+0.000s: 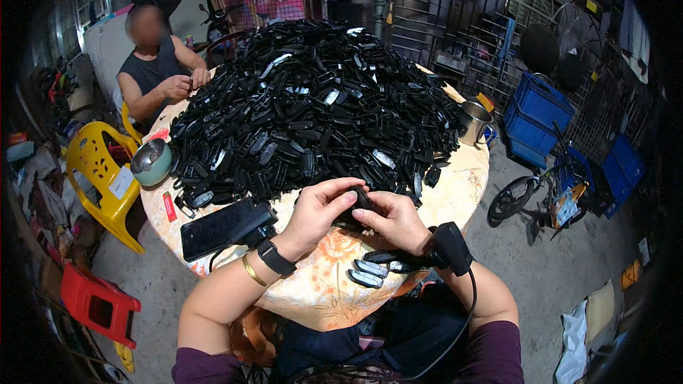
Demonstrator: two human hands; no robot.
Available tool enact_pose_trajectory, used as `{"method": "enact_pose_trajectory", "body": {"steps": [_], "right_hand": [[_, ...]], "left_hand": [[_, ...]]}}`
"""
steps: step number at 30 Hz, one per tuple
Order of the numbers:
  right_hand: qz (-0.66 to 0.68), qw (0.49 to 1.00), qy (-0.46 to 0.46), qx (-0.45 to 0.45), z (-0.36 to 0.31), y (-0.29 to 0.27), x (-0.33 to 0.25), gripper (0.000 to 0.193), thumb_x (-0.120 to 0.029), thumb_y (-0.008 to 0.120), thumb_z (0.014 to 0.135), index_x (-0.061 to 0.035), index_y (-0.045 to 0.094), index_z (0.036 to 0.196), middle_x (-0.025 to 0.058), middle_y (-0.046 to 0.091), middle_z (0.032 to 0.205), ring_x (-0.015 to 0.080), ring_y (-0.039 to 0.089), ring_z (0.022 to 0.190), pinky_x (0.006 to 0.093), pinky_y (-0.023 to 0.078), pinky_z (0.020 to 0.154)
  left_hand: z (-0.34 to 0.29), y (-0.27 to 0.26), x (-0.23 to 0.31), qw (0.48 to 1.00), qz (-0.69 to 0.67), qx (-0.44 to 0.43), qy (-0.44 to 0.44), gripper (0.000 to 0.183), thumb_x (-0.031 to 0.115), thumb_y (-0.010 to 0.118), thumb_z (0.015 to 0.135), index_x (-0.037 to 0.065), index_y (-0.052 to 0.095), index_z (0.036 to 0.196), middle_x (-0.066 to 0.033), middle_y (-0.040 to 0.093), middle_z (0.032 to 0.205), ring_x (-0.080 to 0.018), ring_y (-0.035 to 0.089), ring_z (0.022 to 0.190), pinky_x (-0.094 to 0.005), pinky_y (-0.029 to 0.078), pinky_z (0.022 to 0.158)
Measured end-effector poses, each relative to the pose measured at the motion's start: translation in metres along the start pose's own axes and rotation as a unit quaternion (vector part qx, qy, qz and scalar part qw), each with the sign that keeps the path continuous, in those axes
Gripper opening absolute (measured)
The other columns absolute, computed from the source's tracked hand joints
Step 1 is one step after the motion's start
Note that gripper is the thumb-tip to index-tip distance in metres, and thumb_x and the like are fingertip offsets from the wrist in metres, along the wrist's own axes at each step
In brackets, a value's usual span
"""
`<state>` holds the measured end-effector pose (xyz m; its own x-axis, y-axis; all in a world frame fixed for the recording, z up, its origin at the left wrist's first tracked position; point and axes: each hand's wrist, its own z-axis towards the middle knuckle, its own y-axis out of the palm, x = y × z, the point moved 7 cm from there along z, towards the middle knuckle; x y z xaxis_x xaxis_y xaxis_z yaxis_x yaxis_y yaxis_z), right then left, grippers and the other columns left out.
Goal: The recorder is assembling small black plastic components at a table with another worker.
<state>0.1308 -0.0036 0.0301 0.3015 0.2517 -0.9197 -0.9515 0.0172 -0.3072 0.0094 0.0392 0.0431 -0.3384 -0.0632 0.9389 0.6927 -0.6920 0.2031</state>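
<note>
My left hand [317, 216] and my right hand [395, 222] meet above the near side of a round table. Between their thumbs and fingers they grip a small black plastic part [362, 200], mostly covered by the fingers. Right behind them rises a large heap of similar black plastic pieces [313, 117], some with shiny grey faces. Several black-and-silver pieces [367, 274] lie in a small group on the cloth below my right wrist. Left of my left wrist rests a black phone-like device [222, 230].
A flowered cloth [331, 302] covers the table. On its left stand a green-rimmed metal bowl [151, 162] and a red packet [169, 208]; a metal mug [475, 124] is at right. Another person [156, 64] sits far left. Yellow [96, 160] and red [99, 306] plastic seats flank the table.
</note>
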Motion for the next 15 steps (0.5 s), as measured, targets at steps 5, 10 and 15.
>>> {"method": "enact_pose_trajectory", "body": {"steps": [5, 10, 15], "right_hand": [[-0.152, 0.977, -0.141, 0.055, -0.007, -0.002, -0.033, 0.024, -0.019, 0.069, 0.077, 0.0013, 0.066, 0.088, 0.0141, 0.065, 0.079, 0.0235, 0.063, 0.066, 0.0308, 0.049, 0.059], [-0.182, 0.951, -0.228, 0.098, -0.014, -0.002, -0.044, 0.019, -0.015, 0.07, 0.076, 0.0009, 0.064, 0.083, 0.012, 0.059, 0.068, 0.0224, 0.059, 0.059, 0.0292, 0.046, 0.054], [-0.269, 0.946, -0.176, -0.043, -0.001, 0.007, -0.027, 0.036, -0.036, 0.071, 0.072, -0.0073, 0.065, 0.093, 0.0094, 0.058, 0.082, 0.0279, 0.06, 0.079, 0.0361, 0.049, 0.067]], "left_hand": [[-0.004, 0.003, 0.013, 0.999, 0.036, 0.003, 0.005, 0.023, 0.002, 0.052, 0.088, -0.002, 0.06, 0.11, -0.0097, 0.063, 0.103, -0.0149, 0.059, 0.094, -0.0277, 0.048, 0.085], [-0.007, 0.003, 0.016, 0.997, 0.08, -0.002, 0.006, 0.021, 0.001, 0.053, 0.087, -0.002, 0.062, 0.106, -0.0087, 0.064, 0.1, -0.0138, 0.06, 0.091, -0.0264, 0.048, 0.082], [-0.002, -0.006, 0.017, 0.986, 0.102, -0.053, -0.117, 0.025, 0.005, 0.058, 0.085, -0.003, 0.057, 0.109, -0.0061, 0.065, 0.092, -0.0094, 0.06, 0.084, -0.0228, 0.049, 0.075]]}}
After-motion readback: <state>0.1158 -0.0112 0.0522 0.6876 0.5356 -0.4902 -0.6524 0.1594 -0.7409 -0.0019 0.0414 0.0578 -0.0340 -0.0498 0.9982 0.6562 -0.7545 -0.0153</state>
